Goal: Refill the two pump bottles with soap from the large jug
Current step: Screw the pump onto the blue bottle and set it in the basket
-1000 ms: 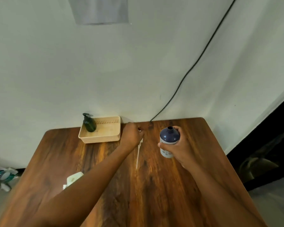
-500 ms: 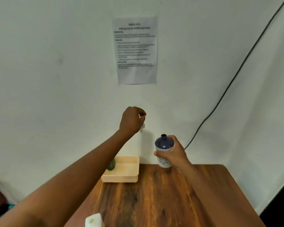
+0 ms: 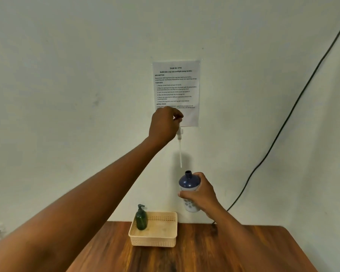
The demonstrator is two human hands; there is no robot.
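Head view: my left hand (image 3: 165, 124) pinches the pump (image 3: 180, 146) above the blue bottle (image 3: 189, 183), tube hanging over its mouth, while my right hand (image 3: 201, 195) grips the bottle upright for reinsertion.

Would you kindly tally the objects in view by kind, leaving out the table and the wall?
Bottles: 2, the blue bottle and the green pump bottle
Loose pump heads: 1, white pump head
Baskets: 1, beige basket
Printed sheets: 1, task sheet
Cables: 1, black cable
Total: 6
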